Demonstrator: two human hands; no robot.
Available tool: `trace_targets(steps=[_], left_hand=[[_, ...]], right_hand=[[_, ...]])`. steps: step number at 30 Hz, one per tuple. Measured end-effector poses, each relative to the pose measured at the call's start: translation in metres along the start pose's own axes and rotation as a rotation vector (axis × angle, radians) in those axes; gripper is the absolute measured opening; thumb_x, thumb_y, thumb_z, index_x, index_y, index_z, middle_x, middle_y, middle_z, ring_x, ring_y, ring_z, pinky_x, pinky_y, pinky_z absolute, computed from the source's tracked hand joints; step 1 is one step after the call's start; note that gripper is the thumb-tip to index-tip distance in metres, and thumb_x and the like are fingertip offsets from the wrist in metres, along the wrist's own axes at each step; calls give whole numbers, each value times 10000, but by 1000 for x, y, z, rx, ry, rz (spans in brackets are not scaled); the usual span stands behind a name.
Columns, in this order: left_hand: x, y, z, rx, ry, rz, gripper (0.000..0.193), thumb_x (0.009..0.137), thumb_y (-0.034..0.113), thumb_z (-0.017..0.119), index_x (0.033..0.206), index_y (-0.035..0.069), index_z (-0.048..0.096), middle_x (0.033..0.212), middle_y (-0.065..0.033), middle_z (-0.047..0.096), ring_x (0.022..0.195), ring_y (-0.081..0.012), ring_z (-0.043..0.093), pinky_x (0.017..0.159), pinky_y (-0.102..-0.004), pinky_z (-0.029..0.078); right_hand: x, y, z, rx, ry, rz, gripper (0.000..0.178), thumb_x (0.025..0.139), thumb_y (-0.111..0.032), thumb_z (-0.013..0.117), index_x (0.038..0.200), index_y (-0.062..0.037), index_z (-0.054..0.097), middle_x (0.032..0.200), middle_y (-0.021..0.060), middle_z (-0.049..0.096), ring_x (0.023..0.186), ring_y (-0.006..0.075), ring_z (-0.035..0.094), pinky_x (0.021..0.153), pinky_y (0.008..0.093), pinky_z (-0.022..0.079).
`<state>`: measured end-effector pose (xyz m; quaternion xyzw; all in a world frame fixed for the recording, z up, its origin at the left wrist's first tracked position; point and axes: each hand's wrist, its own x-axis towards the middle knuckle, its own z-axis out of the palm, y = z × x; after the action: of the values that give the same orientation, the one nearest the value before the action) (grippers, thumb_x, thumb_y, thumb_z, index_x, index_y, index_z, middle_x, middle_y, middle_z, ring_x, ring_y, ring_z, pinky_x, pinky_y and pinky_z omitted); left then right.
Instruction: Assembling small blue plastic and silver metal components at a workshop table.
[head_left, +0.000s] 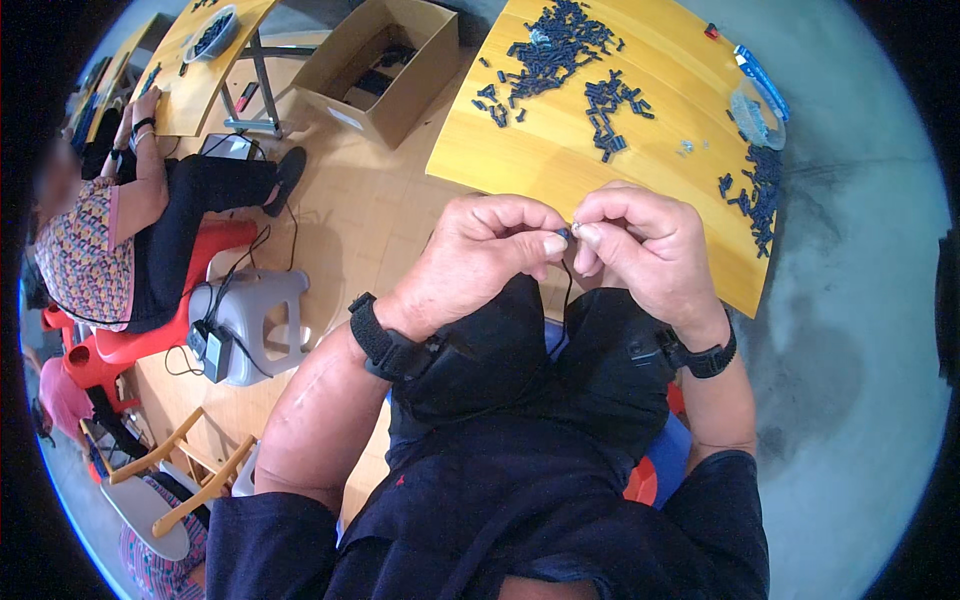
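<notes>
Seen from above, a seated person in dark clothing works with both hands raised over the lap, in the centre of the frame. The left hand (480, 255) is curled nearly closed, thumb and forefinger pinching a tiny dark blue part (562, 233). The right hand (640, 245) is likewise curled, its fingertips pinching what looks like a small pale or metallic piece against that part; it is too small to identify. The two hands touch at the fingertips, just below the near edge of a yellow wooden table (560, 160). To join such small pieces well, it seems wise to keep the wrists braced, the grip light and the parts squarely aligned. Heaps of similar small dark parts (560, 50) lie at the top of the table, another cluster (755, 190) at its right edge. At upper left stands an open cardboard box (385, 65), and at far left another person (110, 230) sits on a red plastic chair
</notes>
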<state>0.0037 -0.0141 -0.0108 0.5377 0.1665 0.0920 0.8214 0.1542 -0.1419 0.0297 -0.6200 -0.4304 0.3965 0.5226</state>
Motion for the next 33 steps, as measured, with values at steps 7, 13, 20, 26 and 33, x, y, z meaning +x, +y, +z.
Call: trace_targets(steps=[7,13,20,26,33], left_hand=[[1,1,-1,-10,-7,-17,118,882,69,640,958,-16,672,829,-27,665,712,-65,587,643,-203,493],[1,-3,-2,8,-7,-20,124,873,69,652,956,-20,675,808,-31,664,680,-66,587,615,-203,492],[1,-4,0,61,-20,6,107,855,63,670,924,-17,690,779,-37,667,646,-72,595,600,-210,496],[2,2,-2,25,-20,-50,121,892,86,630,960,-10,660,807,-40,664,687,-91,617,635,-233,513],[0,7,0,-32,17,-61,116,896,64,614,952,-21,669,807,-42,672,674,-76,610,618,-211,504]], right_hand=[[2,-1,2,-43,-23,-41,73,869,22,567,906,22,630,787,43,574,647,84,579,575,214,456],[5,-7,0,-161,-75,-45,74,849,23,571,881,1,634,727,51,562,640,113,583,573,239,450],[13,-14,-10,-396,-237,-167,40,836,-6,571,836,-1,611,697,83,566,612,181,568,553,297,433],[8,-17,2,-33,-72,178,41,860,0,574,837,7,607,702,18,572,646,75,571,545,223,440],[1,0,5,29,-21,27,88,868,21,580,950,31,611,797,36,593,700,81,604,593,203,482]])
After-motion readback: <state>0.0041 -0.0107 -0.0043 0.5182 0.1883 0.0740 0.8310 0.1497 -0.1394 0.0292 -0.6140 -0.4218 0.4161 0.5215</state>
